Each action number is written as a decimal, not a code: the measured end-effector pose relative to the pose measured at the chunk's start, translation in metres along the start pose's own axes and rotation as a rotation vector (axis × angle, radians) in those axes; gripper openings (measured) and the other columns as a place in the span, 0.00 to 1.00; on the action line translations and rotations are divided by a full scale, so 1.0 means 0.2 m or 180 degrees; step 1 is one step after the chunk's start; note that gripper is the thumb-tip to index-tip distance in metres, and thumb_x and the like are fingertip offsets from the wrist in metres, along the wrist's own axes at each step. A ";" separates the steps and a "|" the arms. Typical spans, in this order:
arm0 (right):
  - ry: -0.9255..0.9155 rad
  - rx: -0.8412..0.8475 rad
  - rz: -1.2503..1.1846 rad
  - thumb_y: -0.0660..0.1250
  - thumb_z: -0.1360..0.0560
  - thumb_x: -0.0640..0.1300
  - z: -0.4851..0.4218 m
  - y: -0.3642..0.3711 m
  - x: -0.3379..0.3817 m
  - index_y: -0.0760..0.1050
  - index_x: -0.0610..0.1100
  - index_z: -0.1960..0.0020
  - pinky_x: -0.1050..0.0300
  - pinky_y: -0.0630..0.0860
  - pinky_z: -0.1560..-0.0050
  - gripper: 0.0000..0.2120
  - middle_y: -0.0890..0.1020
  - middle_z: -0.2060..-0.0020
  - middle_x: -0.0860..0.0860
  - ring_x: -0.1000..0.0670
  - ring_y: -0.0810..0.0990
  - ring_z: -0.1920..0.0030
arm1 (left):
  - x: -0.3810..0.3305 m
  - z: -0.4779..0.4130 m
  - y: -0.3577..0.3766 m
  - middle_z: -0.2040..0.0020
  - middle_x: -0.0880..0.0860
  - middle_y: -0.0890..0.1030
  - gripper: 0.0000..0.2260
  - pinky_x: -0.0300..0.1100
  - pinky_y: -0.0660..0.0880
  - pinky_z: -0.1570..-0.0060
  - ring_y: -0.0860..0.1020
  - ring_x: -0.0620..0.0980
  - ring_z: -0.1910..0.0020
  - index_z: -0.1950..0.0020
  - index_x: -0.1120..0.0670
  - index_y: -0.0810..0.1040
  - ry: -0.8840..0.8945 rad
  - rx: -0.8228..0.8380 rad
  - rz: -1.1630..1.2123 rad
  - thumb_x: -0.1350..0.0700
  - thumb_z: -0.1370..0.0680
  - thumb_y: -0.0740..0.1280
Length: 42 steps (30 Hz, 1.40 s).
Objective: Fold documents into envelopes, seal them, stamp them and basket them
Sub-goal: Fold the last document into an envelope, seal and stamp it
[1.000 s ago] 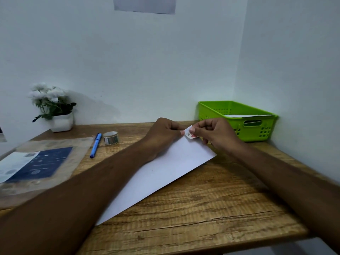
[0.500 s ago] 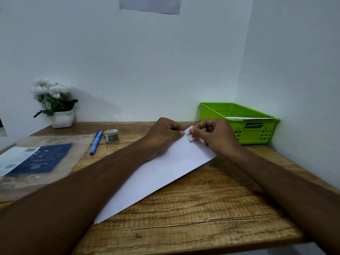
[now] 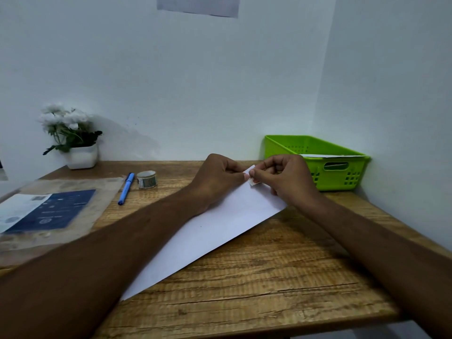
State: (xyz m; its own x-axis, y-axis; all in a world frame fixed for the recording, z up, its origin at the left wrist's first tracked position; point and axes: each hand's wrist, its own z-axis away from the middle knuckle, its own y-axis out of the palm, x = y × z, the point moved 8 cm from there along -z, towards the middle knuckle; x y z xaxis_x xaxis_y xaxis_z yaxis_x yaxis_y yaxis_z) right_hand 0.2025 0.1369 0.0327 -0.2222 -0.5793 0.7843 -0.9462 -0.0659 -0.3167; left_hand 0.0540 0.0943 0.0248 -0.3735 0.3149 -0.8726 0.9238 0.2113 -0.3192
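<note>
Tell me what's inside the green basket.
A flat white sheet lies inside the green basket, its edge showing above the near rim and through the handle slot. The near wall hides the rest, including anything beneath it.

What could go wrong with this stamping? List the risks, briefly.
1. The left hand and right hand both pinch the small stamp, which looks partly lifted at the white envelope's far corner. It may crease or stick down crooked.
2. The envelope lies slanted across the wooden desk. Pressing at just that corner could swivel it.
</note>
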 end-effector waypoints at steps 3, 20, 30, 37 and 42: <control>0.0053 -0.0079 0.0159 0.79 0.34 0.49 -0.01 -0.02 -0.02 0.79 0.47 0.62 0.57 0.71 0.71 0.10 0.85 0.70 0.50 0.54 0.76 0.78 | -0.01 0.00 0.00 0.59 0.56 0.85 0.05 0.36 0.76 0.63 0.80 0.44 0.64 0.53 0.58 0.85 0.0016 -0.0007 -0.0020 0.61 0.25 0.71; 0.0266 0.0212 -0.0030 0.77 0.32 0.54 -0.01 0.00 -0.04 0.84 0.41 0.61 0.60 0.64 0.69 0.15 0.82 0.68 0.45 0.56 0.72 0.69 | -0.03 0.01 -0.03 0.61 0.57 0.85 0.07 0.38 0.73 0.65 0.79 0.45 0.65 0.58 0.58 0.85 0.0020 -0.0129 0.0168 0.54 0.28 0.74; 0.0613 0.0667 -0.0402 0.78 0.33 0.44 0.01 0.05 -0.08 0.84 0.38 0.55 0.61 0.77 0.65 0.11 0.87 0.61 0.44 0.53 0.83 0.64 | -0.02 0.00 -0.06 0.58 0.57 0.85 0.05 0.38 0.77 0.61 0.81 0.46 0.62 0.51 0.61 0.84 0.0073 -0.0172 -0.0042 0.62 0.25 0.70; 0.0796 0.0738 -0.0647 0.79 0.36 0.39 0.03 0.07 -0.09 0.83 0.37 0.51 0.60 0.79 0.65 0.15 0.86 0.59 0.42 0.50 0.85 0.63 | -0.02 0.00 -0.05 0.60 0.58 0.85 0.06 0.39 0.77 0.62 0.82 0.47 0.63 0.51 0.59 0.84 -0.0025 -0.0096 -0.0011 0.63 0.28 0.73; 0.0816 0.0840 -0.0732 0.77 0.33 0.36 0.03 0.08 -0.09 0.83 0.37 0.50 0.63 0.77 0.67 0.12 0.86 0.60 0.43 0.52 0.84 0.65 | -0.02 -0.01 -0.05 0.63 0.57 0.84 0.09 0.38 0.76 0.64 0.80 0.46 0.65 0.46 0.59 0.82 0.0070 -0.0013 -0.0099 0.65 0.25 0.69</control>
State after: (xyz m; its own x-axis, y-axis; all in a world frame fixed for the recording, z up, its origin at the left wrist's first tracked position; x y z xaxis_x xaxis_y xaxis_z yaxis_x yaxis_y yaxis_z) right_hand 0.1919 0.1406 0.0102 -0.0953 -0.3068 0.9470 -0.8927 -0.3945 -0.2177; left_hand 0.0465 0.0921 0.0324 -0.4037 0.3282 -0.8540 0.9114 0.2250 -0.3444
